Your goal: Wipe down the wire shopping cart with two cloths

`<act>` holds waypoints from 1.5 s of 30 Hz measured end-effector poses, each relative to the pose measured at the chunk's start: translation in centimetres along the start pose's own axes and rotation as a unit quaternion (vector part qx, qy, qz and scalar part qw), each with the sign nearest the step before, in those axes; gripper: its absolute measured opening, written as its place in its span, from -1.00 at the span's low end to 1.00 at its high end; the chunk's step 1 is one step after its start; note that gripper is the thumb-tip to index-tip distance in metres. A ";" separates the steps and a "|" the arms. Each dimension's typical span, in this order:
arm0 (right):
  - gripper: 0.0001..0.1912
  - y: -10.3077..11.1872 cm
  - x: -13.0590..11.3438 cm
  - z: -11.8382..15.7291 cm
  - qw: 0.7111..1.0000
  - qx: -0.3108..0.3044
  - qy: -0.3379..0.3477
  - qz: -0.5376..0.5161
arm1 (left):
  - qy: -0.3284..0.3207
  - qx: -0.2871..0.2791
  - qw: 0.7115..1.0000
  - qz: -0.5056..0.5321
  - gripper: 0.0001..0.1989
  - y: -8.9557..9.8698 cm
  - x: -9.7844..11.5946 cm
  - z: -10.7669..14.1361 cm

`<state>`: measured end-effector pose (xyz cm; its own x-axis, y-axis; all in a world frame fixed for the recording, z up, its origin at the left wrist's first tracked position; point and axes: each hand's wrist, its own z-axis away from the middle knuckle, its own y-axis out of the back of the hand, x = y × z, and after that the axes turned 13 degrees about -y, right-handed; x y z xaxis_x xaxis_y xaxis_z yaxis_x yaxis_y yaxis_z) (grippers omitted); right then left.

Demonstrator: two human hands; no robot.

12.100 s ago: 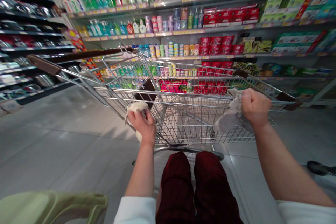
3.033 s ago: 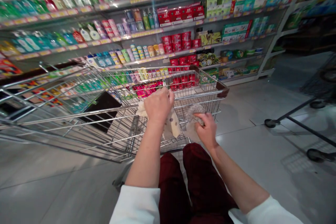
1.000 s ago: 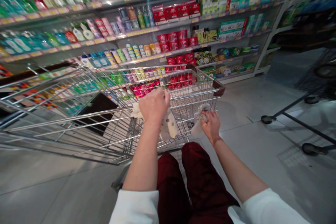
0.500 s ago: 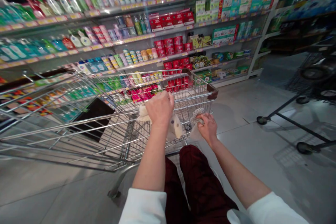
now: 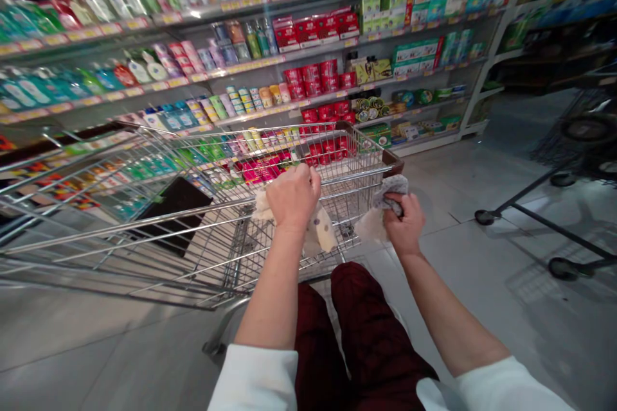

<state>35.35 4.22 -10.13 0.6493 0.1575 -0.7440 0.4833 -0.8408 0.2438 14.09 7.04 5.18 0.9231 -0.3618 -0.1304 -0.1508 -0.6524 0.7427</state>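
A metal shopping cart [image 5: 231, 205] stands before me, its wire basket stretching to the left. My left hand [image 5: 293, 196] is closed over the near top rail, with a cream cloth with dark spots [image 5: 322, 230] bunched under it and hanging below the rail. To the right, my right hand [image 5: 405, 221] grips a crumpled grey-and-white cloth [image 5: 389, 196] close to the cart's brown corner piece [image 5: 393, 162]. The pale lower part of this cloth hangs beside the basket. A black panel [image 5: 171, 215] shows through the wires on the left.
Shelves [image 5: 250, 67] packed with bottles, cans and boxes run behind the cart. At the right stands a dark wheeled frame [image 5: 544, 225] with black casters on the grey tiled floor [image 5: 453, 295]. My knees are just below the cart.
My right hand has moved right and slightly up with its cloth, from beside the basket wires to near the brown corner. My left hand has stayed nearly in place on the rail.
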 end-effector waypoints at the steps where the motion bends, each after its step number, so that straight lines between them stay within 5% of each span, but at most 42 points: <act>1: -0.73 -0.2 -0.2 -0.4 1.000 0.007 0.005 0.004 | 0.001 0.001 1.000 -0.003 -0.60 0.0 0.0 0.0; 9: -0.77 -2.3 3.6 1.1 0.997 -0.059 0.025 0.048 | -0.006 0.000 1.000 -0.001 -0.61 0.0 -0.1 0.0; 17: -0.75 -1.6 2.7 0.0 0.999 -0.003 0.009 0.031 | -0.005 -0.010 1.000 0.010 -0.61 0.1 0.0 0.0; 22: -0.75 -2.5 4.1 1.8 0.991 -0.050 0.080 0.093 | -0.005 0.004 1.000 0.001 -0.62 0.0 -0.1 0.0; 30: -0.74 -1.5 3.2 -0.5 0.985 -0.118 0.083 0.090 | -0.018 -0.012 0.999 0.030 -0.57 -0.3 2.3 -1.1; 33: -0.73 -1.4 3.7 1.1 0.990 -0.109 0.062 0.065 | -0.025 -0.020 0.998 0.054 -0.57 -0.8 3.6 -1.6; 38: -0.74 -1.3 6.9 8.4 0.978 -0.205 -0.021 0.039 | -0.034 -0.009 0.998 0.050 -0.60 -1.1 3.7 -1.5; 41: -0.77 -0.9 8.5 11.8 0.978 -0.195 -0.066 0.033 | -0.041 -0.006 0.998 0.039 -0.62 -1.1 3.4 -1.3; 45: -0.74 -0.1 8.6 10.5 0.984 -0.129 -0.118 0.030 | -0.039 -0.011 0.999 0.034 -0.62 -1.0 3.4 -1.1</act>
<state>34.72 0.23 -23.05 0.5417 -0.0390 -0.8397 0.6011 -0.6802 0.4194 17.79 7.21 4.68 0.8805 -0.4563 -0.1287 -0.2041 -0.6097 0.7659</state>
